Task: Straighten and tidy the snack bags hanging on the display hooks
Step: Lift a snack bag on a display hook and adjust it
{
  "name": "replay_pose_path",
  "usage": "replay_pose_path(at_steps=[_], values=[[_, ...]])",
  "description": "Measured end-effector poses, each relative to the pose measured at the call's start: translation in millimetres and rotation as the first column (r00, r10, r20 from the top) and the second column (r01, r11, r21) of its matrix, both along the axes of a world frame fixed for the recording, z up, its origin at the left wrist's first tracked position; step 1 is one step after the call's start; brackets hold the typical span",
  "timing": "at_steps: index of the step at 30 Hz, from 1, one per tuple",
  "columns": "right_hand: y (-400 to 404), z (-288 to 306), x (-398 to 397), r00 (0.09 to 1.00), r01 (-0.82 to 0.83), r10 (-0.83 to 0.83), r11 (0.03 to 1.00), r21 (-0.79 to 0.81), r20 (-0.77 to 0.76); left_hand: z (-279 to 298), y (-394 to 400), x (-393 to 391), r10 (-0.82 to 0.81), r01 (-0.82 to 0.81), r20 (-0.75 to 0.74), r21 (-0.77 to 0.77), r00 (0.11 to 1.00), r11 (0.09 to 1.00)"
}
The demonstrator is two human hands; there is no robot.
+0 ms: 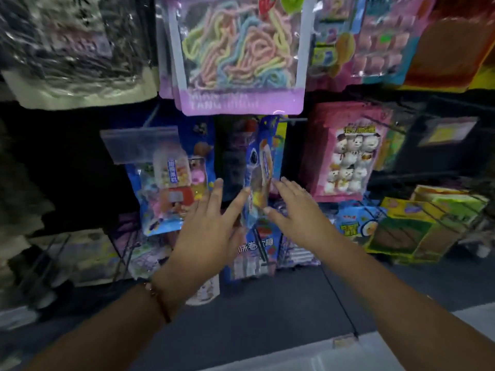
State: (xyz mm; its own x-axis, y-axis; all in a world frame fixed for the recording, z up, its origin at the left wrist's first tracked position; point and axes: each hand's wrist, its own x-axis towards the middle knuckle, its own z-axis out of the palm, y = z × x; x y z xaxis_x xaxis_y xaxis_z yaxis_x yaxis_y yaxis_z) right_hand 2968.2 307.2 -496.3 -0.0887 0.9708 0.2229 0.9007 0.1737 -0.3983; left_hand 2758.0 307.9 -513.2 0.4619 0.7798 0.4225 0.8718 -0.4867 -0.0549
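Left hand [211, 223] and right hand [297, 210], fingers straight, holding nothing, flanking twisted blue bag [258, 178] hanging edge-on between them. Still to square, seemingly; clear-topped bag [160, 180] beside left fingertips tilted too.

- Two bare forearms were seen, with no sleeves reaching the visible part of either arm.
- A thin bracelet [156, 298], dark with small pinkish metallic beads, was worn at the left wrist.
- The left hand [211, 231] was bare of rings and gloves.
- The right hand [300, 210] was likewise ungloved; its nails were kept short and unpainted.
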Motion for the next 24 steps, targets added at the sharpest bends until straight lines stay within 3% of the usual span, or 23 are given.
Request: replay_pose_path(at_steps=[2, 5, 8, 13, 17, 21, 24], values=[[8, -7, -6, 0.966, 0.004, -0.003, 1.0, 0.004, -0.258, -8, 2, 5, -0.005, 0.004, 0.024, 0.042, 1.0, 0.999], [19, -5, -15, 0.777, -0.037, -0.023, 0.996, -0.081, -0.63, -8, 3, 15, -0.03, 0.026, 0.073, 0.051, 0.997, 0.998], [29, -3, -16, 0.593, -0.058, -0.075, 0.989, -0.135, -0.802, -6, 2, 24, -0.036, 0.041, 0.16, -0.028, 0.987, 0.999], [33, -14, -19, 0.475, -0.126, -0.07, 0.981, -0.147, -0.877, -2, 0, 40, -0.079, 0.141, 0.437, -0.111, 0.896, 0.984], [29, -27, -21, 0.464, -0.11, -0.066, 0.985, -0.131, -0.883, -8, 3, 41, -0.006, 0.036, 0.444, -0.059, 0.896, 0.998], [25, -26, -15, 0.487, 0.007, -0.08, 0.996, -0.088, -0.87, -16, 1, 33, -0.007, 0.055, 0.463, -0.09, 0.886, 0.994], [28, -17, -3, 0.481, 0.091, -0.167, 0.986, -0.14, -0.861, -7, -3, 25, 0.035, 0.071, 0.591, -0.156, 0.806, 0.985]])
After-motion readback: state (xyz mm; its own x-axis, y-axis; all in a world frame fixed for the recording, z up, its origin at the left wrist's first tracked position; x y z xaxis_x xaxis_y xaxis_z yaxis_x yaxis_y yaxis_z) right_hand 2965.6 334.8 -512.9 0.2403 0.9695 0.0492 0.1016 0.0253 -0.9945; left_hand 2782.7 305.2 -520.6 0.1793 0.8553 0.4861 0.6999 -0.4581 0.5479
